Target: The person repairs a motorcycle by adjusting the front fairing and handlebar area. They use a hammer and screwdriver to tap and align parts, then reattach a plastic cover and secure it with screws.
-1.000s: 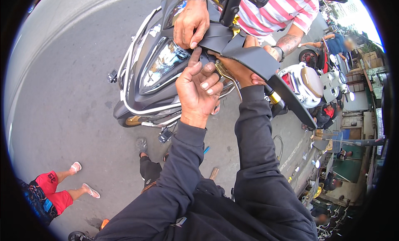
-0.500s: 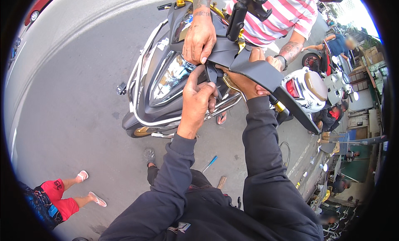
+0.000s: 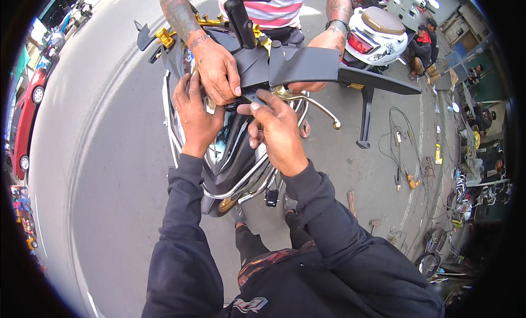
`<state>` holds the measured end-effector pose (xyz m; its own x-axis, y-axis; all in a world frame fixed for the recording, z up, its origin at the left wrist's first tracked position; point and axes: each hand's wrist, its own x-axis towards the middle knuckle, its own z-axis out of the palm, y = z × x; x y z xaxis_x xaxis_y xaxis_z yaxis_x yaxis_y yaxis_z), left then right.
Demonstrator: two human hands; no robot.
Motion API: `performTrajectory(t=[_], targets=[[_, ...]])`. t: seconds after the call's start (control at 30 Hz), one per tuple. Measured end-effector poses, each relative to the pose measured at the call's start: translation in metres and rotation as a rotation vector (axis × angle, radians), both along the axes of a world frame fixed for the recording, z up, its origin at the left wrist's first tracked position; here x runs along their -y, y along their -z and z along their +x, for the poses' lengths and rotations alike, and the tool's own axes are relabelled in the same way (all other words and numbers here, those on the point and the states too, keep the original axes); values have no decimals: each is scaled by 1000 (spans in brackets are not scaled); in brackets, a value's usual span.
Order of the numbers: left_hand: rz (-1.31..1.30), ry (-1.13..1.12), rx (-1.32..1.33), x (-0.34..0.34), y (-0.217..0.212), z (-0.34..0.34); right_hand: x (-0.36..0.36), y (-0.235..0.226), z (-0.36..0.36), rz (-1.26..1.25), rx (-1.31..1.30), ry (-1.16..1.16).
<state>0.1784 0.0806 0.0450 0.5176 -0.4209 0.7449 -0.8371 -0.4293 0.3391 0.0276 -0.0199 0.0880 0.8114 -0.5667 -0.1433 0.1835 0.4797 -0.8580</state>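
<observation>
The front of a dark scooter (image 3: pixel 222 175) with chrome guard bars stands before me. My left hand (image 3: pixel 196 120) lies against its front fairing, fingers stretched upward beside another person's tattooed hand. In the middle, my right hand (image 3: pixel 278 134) has its thumb and forefinger at a small dark plastic piece (image 3: pixel 251 96), the other fingers curled. The other person's hand (image 3: pixel 219 74) presses on the fairing just above, and their second hand (image 3: pixel 323 46) is behind the black handguard (image 3: pixel 307 64). A gold brake lever (image 3: pixel 315 101) sticks out right of my right hand.
A person in a striped shirt (image 3: pixel 274 11) stands across the scooter. A white scooter (image 3: pixel 378 35) is parked at the back right. Cables (image 3: pixel 402 131), a yellow power tool (image 3: pixel 412 181) and a hammer (image 3: pixel 375 223) lie on the ground. A red car (image 3: pixel 30 115) is at the left.
My view has shifted toward the scooter's front. My left hand has moved left onto the fairing. From beneath the handguard, my right hand has come to the small dark piece.
</observation>
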Motion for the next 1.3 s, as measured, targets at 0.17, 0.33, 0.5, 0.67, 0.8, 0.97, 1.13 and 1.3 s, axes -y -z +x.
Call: performTrajectory(t=[0.17, 0.33, 0.5, 0.67, 0.8, 0.97, 1.13, 1.3], targets=[[-931, 470, -1448, -19, -1, -44, -17, -14, 25, 136, -26, 246], [-1260, 654, -2219, -24, -16, -17, -30, -13, 45, 108, -6, 515], [-1266, 573, -2387, -7, -26, -6, -11, 0, 44, 304, 64, 342], [-1265, 502, -2352, -5, -19, 6, -3, 8, 44, 328, 54, 350], [-1232, 556, -2366, -6, -15, 12, -6, 9, 43, 359, 174, 346], [-970, 591, -2385, -8, -34, 10, -7, 4, 44, 336, 212, 346], [-836, 508, -2292, -18, -42, 6, -10, -2, 46, 350, 234, 367], [-593, 642, -2128, -23, -25, -20, -20, -3, 54, 302, 204, 498]])
